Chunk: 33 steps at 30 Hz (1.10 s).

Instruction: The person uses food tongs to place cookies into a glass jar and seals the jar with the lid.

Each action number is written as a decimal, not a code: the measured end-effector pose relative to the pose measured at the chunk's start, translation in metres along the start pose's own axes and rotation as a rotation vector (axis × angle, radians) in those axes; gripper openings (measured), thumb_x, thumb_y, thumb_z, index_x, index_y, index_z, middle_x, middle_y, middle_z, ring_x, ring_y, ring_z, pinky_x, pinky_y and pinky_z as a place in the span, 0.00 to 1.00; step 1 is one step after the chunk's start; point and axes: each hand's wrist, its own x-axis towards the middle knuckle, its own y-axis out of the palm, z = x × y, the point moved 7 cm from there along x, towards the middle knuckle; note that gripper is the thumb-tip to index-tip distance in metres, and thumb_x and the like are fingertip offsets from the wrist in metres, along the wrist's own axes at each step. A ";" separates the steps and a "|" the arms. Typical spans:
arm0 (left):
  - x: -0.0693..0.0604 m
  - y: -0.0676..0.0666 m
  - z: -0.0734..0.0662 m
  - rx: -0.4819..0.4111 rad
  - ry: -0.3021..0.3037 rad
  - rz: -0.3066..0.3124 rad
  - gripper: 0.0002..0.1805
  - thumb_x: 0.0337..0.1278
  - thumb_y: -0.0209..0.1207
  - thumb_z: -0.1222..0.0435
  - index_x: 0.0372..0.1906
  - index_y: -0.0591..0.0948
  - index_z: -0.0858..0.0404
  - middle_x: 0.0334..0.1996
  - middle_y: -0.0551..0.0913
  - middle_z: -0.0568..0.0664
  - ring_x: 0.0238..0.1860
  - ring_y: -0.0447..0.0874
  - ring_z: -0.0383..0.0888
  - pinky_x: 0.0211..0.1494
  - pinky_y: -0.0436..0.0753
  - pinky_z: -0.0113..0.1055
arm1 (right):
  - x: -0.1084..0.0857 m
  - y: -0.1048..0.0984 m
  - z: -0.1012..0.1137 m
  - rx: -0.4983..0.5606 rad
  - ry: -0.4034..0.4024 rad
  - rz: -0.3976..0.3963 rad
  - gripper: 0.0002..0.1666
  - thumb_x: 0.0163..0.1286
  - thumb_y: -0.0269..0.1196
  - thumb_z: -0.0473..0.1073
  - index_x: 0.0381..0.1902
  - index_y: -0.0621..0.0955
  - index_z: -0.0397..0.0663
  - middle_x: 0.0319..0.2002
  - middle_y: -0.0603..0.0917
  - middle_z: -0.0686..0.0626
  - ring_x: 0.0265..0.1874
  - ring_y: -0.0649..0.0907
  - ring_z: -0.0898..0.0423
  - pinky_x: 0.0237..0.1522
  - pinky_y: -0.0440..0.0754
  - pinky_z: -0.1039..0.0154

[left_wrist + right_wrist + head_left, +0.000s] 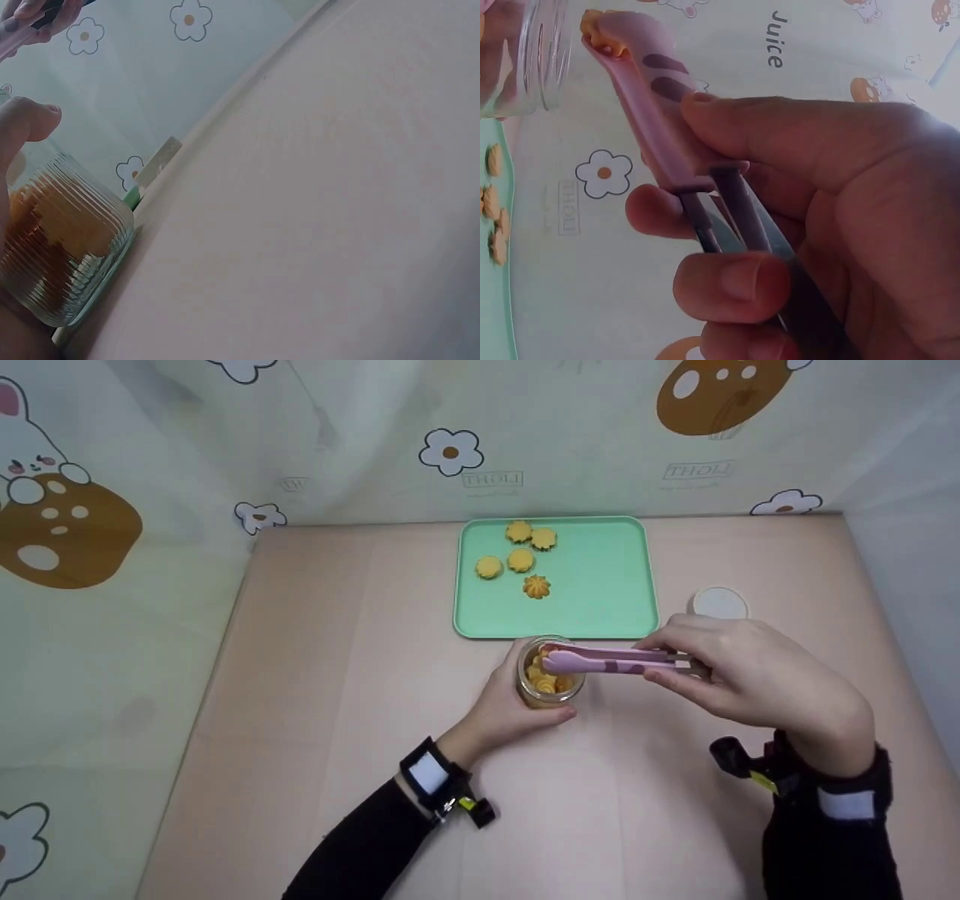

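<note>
A ribbed glass jar [550,701] with several cookies [546,681] inside stands on the table, and my left hand [510,701] grips it round its side. Pink tongs [600,661] with metal handles are held by my right hand [757,675], thumb on one arm and fingers on the other. The tongs' tips are over the jar's mouth in the head view. In the right wrist view the tips pinch a cookie [604,34], just outside the jar's rim. My left hand's thumb [34,120] shows above the jar in the left wrist view.
Behind the jar lies a green tray [600,585] bearing several flower-shaped cookies [520,560] on its left half. A round white lid [720,603] rests on the table right of the tray, close behind my right hand. A patterned curtain [360,450] rises along the table's far edge.
</note>
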 end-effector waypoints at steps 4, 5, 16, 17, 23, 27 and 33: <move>0.000 0.000 0.000 -0.008 -0.002 0.000 0.51 0.47 0.86 0.60 0.76 0.70 0.53 0.67 0.81 0.44 0.68 0.80 0.43 0.75 0.78 0.42 | 0.001 0.002 0.000 -0.019 0.020 0.009 0.07 0.75 0.73 0.43 0.49 0.88 0.54 0.32 0.75 0.64 0.27 0.73 0.67 0.27 0.74 0.69; 0.000 0.000 0.000 -0.010 -0.003 0.000 0.51 0.47 0.86 0.61 0.76 0.70 0.53 0.67 0.81 0.44 0.68 0.80 0.43 0.75 0.78 0.42 | 0.002 0.003 0.000 -0.020 0.023 0.014 0.07 0.76 0.73 0.44 0.49 0.88 0.54 0.33 0.76 0.64 0.27 0.73 0.67 0.27 0.75 0.68; 0.001 0.000 -0.003 -0.005 0.016 -0.002 0.51 0.45 0.86 0.61 0.75 0.70 0.52 0.67 0.82 0.44 0.68 0.81 0.43 0.76 0.77 0.42 | 0.006 0.013 -0.002 -0.029 0.083 0.073 0.06 0.79 0.71 0.46 0.49 0.89 0.54 0.33 0.78 0.62 0.27 0.74 0.66 0.29 0.76 0.66; 0.001 0.000 -0.003 -0.006 0.016 -0.002 0.51 0.45 0.86 0.61 0.75 0.70 0.52 0.67 0.82 0.44 0.68 0.81 0.43 0.76 0.77 0.42 | 0.006 0.014 -0.003 -0.028 0.089 0.078 0.07 0.79 0.70 0.47 0.50 0.89 0.55 0.33 0.79 0.62 0.27 0.75 0.65 0.29 0.76 0.66; 0.001 0.000 -0.002 -0.003 0.018 -0.003 0.52 0.46 0.87 0.60 0.76 0.70 0.53 0.67 0.81 0.44 0.68 0.80 0.43 0.77 0.76 0.42 | 0.006 0.016 -0.004 -0.009 0.113 0.093 0.08 0.78 0.71 0.48 0.51 0.89 0.55 0.36 0.81 0.61 0.28 0.75 0.65 0.29 0.77 0.64; 0.000 0.000 -0.001 0.004 0.018 -0.002 0.51 0.47 0.86 0.59 0.76 0.70 0.53 0.67 0.82 0.44 0.68 0.80 0.43 0.77 0.76 0.42 | 0.004 0.015 -0.005 -0.002 0.125 0.095 0.10 0.76 0.72 0.48 0.52 0.89 0.53 0.35 0.81 0.59 0.28 0.76 0.64 0.29 0.78 0.65; 0.000 -0.001 -0.002 0.014 0.009 -0.006 0.51 0.46 0.86 0.60 0.75 0.70 0.54 0.66 0.82 0.44 0.68 0.80 0.42 0.77 0.76 0.42 | 0.003 0.013 -0.006 0.009 0.141 0.104 0.14 0.73 0.74 0.47 0.53 0.88 0.51 0.36 0.82 0.58 0.30 0.76 0.64 0.30 0.79 0.65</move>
